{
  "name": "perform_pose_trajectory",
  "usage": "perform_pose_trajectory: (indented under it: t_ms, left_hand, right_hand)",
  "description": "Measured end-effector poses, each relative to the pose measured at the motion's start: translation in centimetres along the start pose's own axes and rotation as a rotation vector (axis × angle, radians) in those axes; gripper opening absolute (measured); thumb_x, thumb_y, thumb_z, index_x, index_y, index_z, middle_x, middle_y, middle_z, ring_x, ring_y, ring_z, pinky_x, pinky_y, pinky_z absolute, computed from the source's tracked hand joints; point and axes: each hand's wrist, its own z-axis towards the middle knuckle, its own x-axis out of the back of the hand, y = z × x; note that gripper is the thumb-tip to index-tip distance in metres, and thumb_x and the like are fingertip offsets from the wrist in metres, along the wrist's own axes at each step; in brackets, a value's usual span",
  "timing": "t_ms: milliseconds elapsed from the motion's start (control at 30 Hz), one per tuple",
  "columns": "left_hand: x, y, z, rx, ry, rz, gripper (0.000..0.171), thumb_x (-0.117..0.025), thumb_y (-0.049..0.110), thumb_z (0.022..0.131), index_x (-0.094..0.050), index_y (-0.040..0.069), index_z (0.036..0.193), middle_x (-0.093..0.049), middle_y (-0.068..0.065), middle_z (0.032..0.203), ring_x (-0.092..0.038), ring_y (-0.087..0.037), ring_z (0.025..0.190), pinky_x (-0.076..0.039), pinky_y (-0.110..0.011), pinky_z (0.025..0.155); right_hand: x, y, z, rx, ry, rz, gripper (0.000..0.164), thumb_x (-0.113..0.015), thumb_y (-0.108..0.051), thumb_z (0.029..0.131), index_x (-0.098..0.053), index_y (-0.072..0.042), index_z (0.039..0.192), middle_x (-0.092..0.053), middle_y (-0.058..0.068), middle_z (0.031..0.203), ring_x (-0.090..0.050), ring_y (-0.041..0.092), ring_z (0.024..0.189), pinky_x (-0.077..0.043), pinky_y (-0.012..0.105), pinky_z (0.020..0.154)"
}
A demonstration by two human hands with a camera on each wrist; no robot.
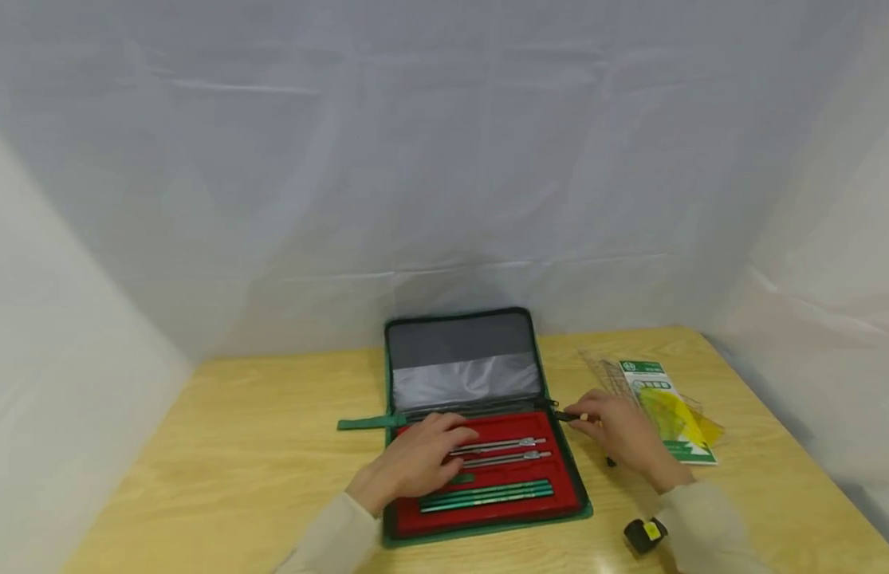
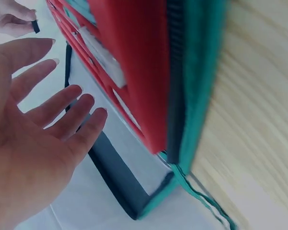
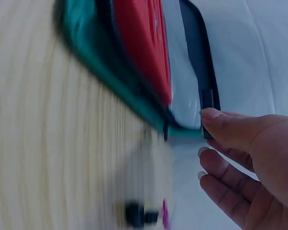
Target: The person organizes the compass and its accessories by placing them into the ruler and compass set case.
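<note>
A zip case with a green edge lies unfolded on the table, its grey lid laid back. In its red tray are silver compasses and several green pencils. My left hand is over the left part of the tray, hiding some of it. Its fingers look spread and hold nothing in the left wrist view. With thumb and fingertips, my right hand pinches a small black bar-shaped piece, near the case's right edge by the lid fold.
Right of the case lie clear rulers, a green and white packet and a yellow transparent sheet. A black block with a yellow patch is beside the right sleeve. A green strap sticks out left. White sheeting surrounds the table.
</note>
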Motion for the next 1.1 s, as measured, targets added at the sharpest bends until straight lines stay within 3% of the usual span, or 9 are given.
perform_pose_trajectory:
  t_ms: [167,333,567,767,1100]
  left_hand:
    - [0.0,-0.7,-1.0,0.02,0.023,0.007,0.036,-0.048,0.026,0.091,-0.05,0.021,0.127,-0.046,-0.004,0.132,-0.043,-0.021,0.116,-0.04,-0.039,0.094]
    - [0.0,-1.1,-1.7,0.028,0.049,0.017,0.036,-0.047,0.025,0.092,-0.05,0.02,0.127,-0.047,-0.005,0.132,-0.043,-0.022,0.115,-0.04,-0.039,0.094]
    - [0.2,-1.0,-2.7,0.069,0.038,0.023,0.037,-0.049,0.026,0.091,-0.05,0.021,0.127,-0.045,-0.005,0.133,-0.041,-0.022,0.118,-0.038,-0.042,0.096]
    - [0.5,-1.0,-3.3,0.098,0.052,0.022,0.036,-0.05,0.027,0.09,-0.051,0.022,0.126,-0.046,-0.005,0.132,-0.04,-0.021,0.118,-0.037,-0.04,0.098]
    - [0.7,-1.2,-4.1,0.094,0.101,-0.015,0.033,-0.049,0.026,0.09,-0.055,0.019,0.122,-0.049,-0.005,0.129,-0.043,-0.019,0.115,-0.037,-0.039,0.098]
  right_hand:
    - [-0.5,-2.2,0.3,0.018,-0.086,0.045,0.021,-0.063,-0.024,0.083,-0.067,-0.02,0.103,-0.057,-0.007,0.093,-0.048,0.0,0.071,-0.044,0.021,0.058]
    - [-1.2,-4.5,0.6,0.11,-0.177,0.067,0.018,-0.063,-0.024,0.083,-0.067,-0.022,0.101,-0.056,-0.009,0.09,-0.048,-0.001,0.07,-0.044,0.022,0.059]
    - [-2.3,-6.9,0.8,0.142,-0.278,0.139,0.016,-0.063,-0.031,0.083,-0.066,-0.031,0.098,-0.057,-0.014,0.09,-0.051,-0.002,0.074,-0.047,0.024,0.061]
    - [-2.8,-8.1,1.2,0.161,-0.324,0.15,0.013,-0.063,-0.032,0.082,-0.066,-0.032,0.095,-0.056,-0.017,0.088,-0.051,-0.002,0.076,-0.047,0.024,0.064]
    - [-3.8,-8.8,1.4,0.181,-0.321,0.142,0.011,-0.066,-0.033,0.079,-0.066,-0.031,0.09,-0.057,-0.018,0.087,-0.051,-0.002,0.075,-0.046,0.024,0.063]
